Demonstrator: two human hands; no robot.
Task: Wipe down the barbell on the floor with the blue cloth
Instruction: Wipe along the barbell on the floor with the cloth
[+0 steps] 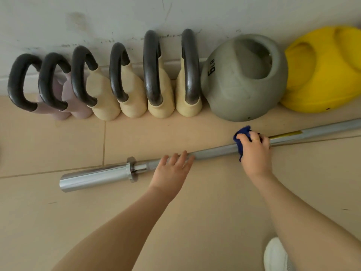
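Note:
A long silver barbell (213, 151) lies on the beige tiled floor, running from its thick sleeve at the lower left up to the right edge. My right hand (256, 151) is closed around the shaft with a dark blue cloth (240, 140) bunched under its fingers and wrapped on the bar. My left hand (172, 169) rests flat on the shaft just right of the collar, fingers spread and holding nothing. A yellow strip marks the bar to the right of the cloth.
A row of several kettlebells (134, 79) with dark handles stands along the white wall behind the bar. A grey 6 kg weight (244, 79) and a yellow one (324, 71) sit at the right. My white shoe (276, 255) shows at the bottom right.

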